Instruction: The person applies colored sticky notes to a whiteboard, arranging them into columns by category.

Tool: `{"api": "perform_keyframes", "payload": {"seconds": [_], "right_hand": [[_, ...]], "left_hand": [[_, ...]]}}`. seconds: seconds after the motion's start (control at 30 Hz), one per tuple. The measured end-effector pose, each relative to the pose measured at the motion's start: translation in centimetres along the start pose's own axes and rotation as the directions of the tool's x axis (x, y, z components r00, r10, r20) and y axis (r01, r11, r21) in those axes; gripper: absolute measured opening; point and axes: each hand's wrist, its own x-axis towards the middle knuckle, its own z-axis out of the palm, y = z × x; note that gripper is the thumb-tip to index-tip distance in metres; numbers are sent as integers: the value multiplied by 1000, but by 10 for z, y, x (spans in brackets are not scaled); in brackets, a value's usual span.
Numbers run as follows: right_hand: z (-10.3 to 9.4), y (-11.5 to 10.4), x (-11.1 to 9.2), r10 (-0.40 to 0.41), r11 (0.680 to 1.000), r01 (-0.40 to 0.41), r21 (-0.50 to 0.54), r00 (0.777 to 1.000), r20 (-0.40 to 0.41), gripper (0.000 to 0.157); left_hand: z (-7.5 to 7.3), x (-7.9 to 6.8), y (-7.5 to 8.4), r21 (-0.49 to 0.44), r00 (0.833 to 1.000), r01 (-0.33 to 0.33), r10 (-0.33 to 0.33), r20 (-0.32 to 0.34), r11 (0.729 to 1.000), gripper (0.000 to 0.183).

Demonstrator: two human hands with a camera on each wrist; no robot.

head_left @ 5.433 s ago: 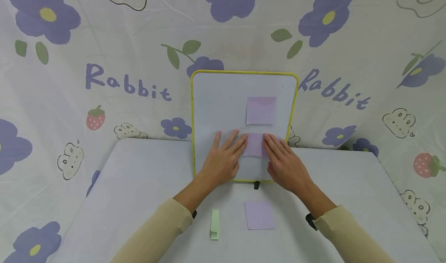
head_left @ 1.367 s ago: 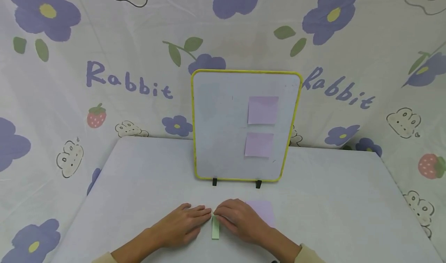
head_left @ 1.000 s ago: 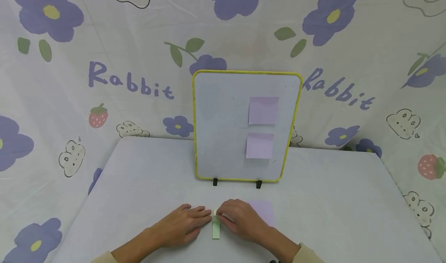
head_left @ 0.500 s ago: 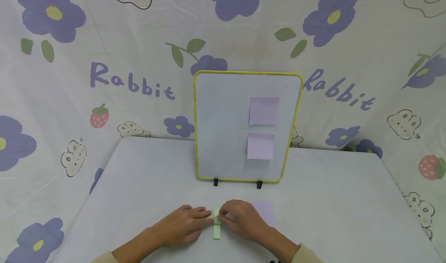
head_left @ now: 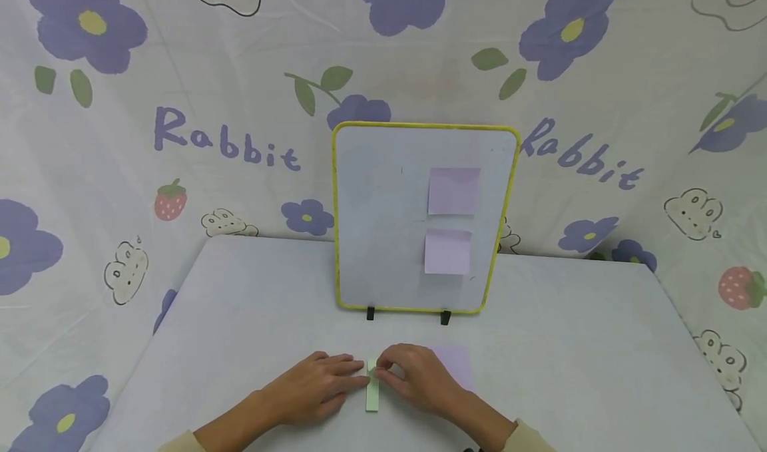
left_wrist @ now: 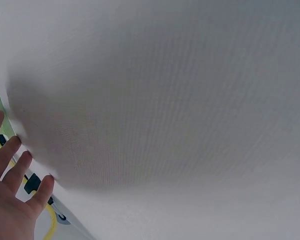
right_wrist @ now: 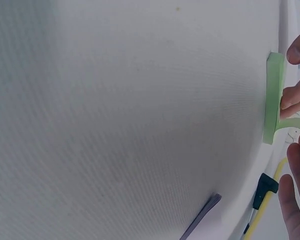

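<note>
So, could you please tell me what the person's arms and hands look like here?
The left hand and right hand are bare, without gloves. The left sleeve and right sleeve are plain beige, with only their ends showing. A small dark item, too cut off to identify, shows at the bottom edge near the right sleeve.
</note>
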Motion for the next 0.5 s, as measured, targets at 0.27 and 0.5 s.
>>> {"api": "perform_keyframes", "payload": {"seconds": [0.27,0.5], "right_hand": [[-1,1,1,14,999,-13,40,999,-37,5],[-4,0,5,64,980,-60,191,998,-10,8]], "left_hand": [[1,1,-1,40,999,-16,15,32,999,38],[-2,2,1,65,999,-46,44,30,997,37]]}}
